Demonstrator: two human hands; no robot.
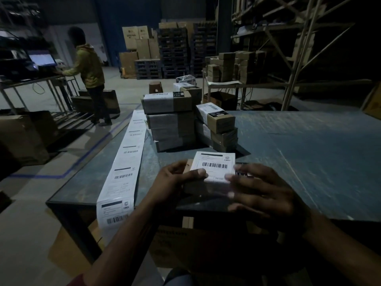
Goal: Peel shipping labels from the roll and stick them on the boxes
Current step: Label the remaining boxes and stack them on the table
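Spanning most of the shot was the table (309, 151), with a long strip of labels (125, 162) running down its left side and hanging off the near edge. Two stacks of boxes (171, 120) sat mid-table. Up front, the left hand (175, 178) gripped a small box (198, 186), thumb pressing its label (214, 166), while the right hand (259, 190) lay on it, fingers spread.

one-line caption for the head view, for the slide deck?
Both hands, left hand and right hand, smooth a shipping label onto a small box beside the label strip.
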